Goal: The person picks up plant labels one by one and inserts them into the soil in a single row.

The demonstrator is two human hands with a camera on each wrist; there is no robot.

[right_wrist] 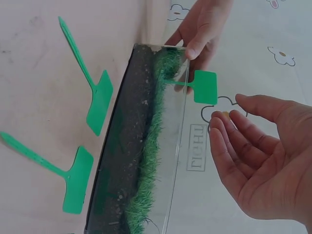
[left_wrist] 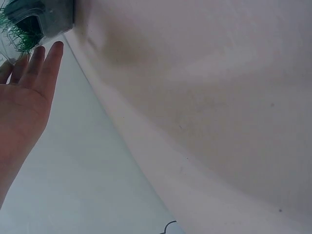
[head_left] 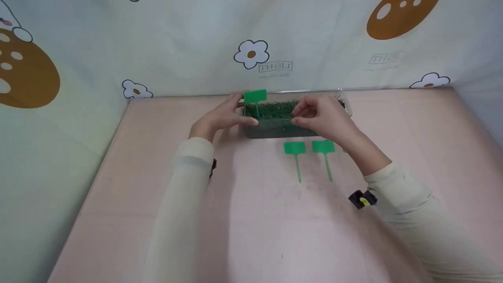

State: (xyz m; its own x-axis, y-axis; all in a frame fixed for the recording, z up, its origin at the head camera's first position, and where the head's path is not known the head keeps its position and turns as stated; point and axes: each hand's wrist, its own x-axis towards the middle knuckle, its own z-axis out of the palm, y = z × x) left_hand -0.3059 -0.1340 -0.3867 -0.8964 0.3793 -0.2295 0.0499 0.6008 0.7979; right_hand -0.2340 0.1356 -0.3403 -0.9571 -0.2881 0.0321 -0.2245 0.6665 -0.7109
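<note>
A clear plastic box (head_left: pixel 271 131) holds dark soil (right_wrist: pixel 127 117) topped with short green grass (head_left: pixel 279 109). My left hand (head_left: pixel 224 116) holds the box's left end, thumb at the front rim and fingers round the end. Close to that hand, a green plant label (head_left: pixel 255 96) stands upright with its stem in the grass. Above the grass, farther right, hovers my right hand (head_left: pixel 328 118); its fingers are loosely bent, thumb apart from them, and nothing is between them (right_wrist: pixel 263 156).
Two green plant labels, a left one (head_left: pixel 294 148) and a right one (head_left: pixel 323 147), lie in front of the box, stems toward me. A bit of green shows beside my right forearm. Behind the box hangs a patterned white cloth (head_left: pixel 188 51).
</note>
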